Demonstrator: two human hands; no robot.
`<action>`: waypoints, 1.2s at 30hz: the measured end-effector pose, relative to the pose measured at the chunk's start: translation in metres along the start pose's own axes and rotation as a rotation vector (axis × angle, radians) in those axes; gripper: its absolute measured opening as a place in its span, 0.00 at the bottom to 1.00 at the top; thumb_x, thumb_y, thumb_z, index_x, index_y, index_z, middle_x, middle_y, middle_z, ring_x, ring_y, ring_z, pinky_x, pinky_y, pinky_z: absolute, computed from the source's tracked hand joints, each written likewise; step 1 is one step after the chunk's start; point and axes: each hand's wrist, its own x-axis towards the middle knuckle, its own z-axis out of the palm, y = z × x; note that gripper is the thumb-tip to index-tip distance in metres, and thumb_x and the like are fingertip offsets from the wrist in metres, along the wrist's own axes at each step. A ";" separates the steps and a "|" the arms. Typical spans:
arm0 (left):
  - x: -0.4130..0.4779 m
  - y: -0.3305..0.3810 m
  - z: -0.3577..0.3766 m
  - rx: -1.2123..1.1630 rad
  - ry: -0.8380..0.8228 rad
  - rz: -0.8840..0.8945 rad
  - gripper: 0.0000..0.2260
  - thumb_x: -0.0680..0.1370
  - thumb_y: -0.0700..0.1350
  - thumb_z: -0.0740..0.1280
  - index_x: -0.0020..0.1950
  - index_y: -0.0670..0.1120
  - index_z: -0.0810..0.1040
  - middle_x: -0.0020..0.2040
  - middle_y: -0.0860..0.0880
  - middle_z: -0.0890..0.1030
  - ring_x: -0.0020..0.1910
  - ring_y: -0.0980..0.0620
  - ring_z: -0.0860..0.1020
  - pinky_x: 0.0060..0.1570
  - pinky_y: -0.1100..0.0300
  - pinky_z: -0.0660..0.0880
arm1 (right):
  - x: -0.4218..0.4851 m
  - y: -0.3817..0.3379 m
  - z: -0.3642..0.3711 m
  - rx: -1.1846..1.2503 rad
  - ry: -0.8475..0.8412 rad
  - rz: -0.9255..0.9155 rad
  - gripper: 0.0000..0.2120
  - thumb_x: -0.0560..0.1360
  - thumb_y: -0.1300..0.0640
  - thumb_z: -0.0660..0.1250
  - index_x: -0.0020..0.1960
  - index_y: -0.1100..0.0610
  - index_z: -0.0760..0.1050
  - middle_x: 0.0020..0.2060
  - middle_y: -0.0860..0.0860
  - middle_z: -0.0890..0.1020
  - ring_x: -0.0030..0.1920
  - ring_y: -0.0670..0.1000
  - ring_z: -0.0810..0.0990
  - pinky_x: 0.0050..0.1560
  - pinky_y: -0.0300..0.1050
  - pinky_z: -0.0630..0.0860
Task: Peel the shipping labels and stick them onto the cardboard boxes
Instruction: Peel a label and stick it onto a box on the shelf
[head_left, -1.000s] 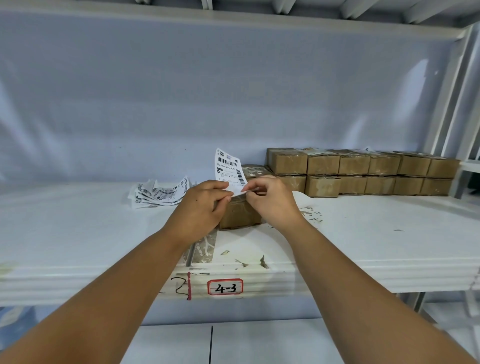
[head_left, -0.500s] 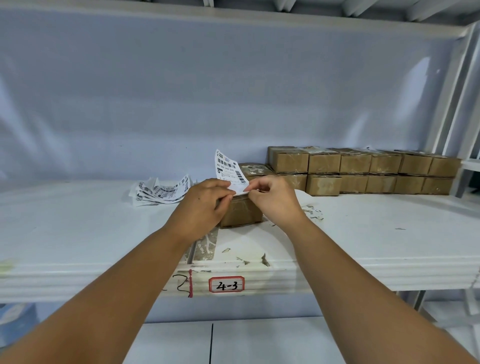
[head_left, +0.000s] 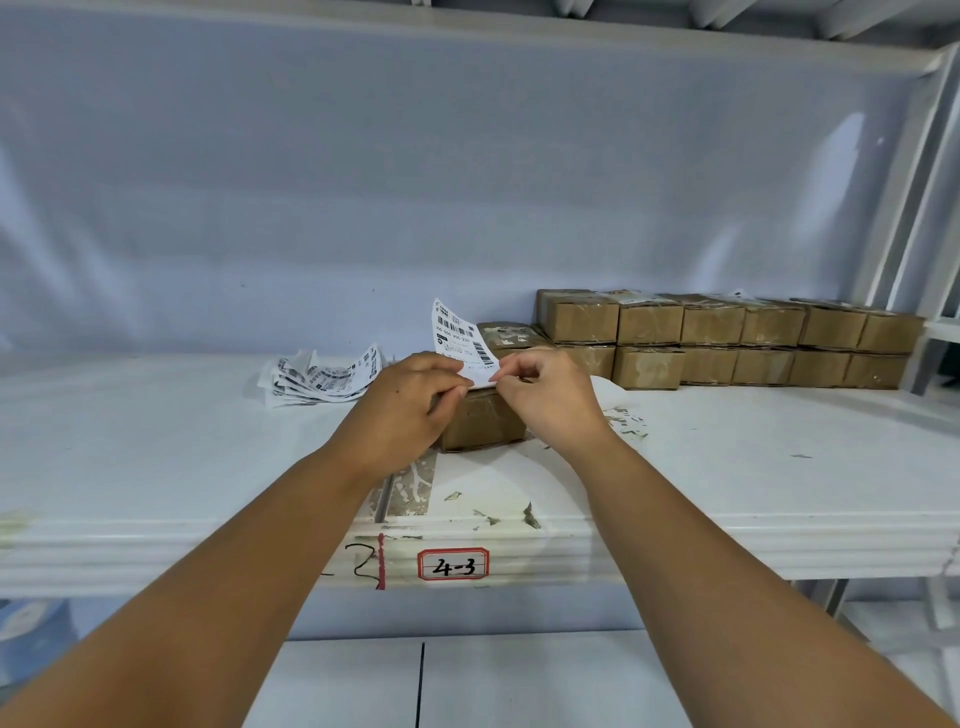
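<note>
Pinching the shipping label (head_left: 460, 335) by its lower edge between left hand (head_left: 410, 402) and right hand (head_left: 545, 400), upright just above a cardboard box (head_left: 483, 423) on the shelf (head_left: 156, 467), seemingly to part sticker from backing.

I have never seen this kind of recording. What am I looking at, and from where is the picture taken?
No machine is here: a person works with two bare hands. The one camera sits on the person's head and looks forward and down, so both arms reach in from below. The left hand and right hand pinch the lower edge of one shipping label, raised just above a cardboard box on a white shelf. A loose pile of labels lies to the left; stacked boxes stand at the back right.
</note>
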 end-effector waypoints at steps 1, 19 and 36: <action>0.000 0.000 0.000 0.001 -0.004 0.001 0.10 0.79 0.41 0.63 0.57 0.43 0.82 0.61 0.47 0.78 0.60 0.51 0.75 0.57 0.72 0.60 | 0.000 0.000 0.000 0.005 0.000 0.003 0.08 0.74 0.62 0.65 0.41 0.60 0.82 0.41 0.45 0.80 0.45 0.46 0.77 0.42 0.35 0.72; -0.005 -0.002 -0.005 -0.046 -0.102 0.022 0.14 0.79 0.44 0.64 0.63 0.52 0.77 0.62 0.53 0.78 0.62 0.55 0.74 0.58 0.67 0.65 | 0.007 0.008 0.003 0.241 -0.036 0.192 0.10 0.74 0.57 0.67 0.34 0.54 0.80 0.43 0.49 0.85 0.51 0.53 0.82 0.52 0.50 0.78; -0.006 0.004 -0.010 0.017 0.019 -0.079 0.17 0.76 0.55 0.55 0.50 0.53 0.82 0.49 0.56 0.82 0.48 0.53 0.78 0.45 0.57 0.73 | 0.004 0.007 0.002 0.295 -0.113 0.108 0.12 0.74 0.65 0.66 0.38 0.49 0.78 0.38 0.43 0.80 0.44 0.45 0.78 0.44 0.35 0.71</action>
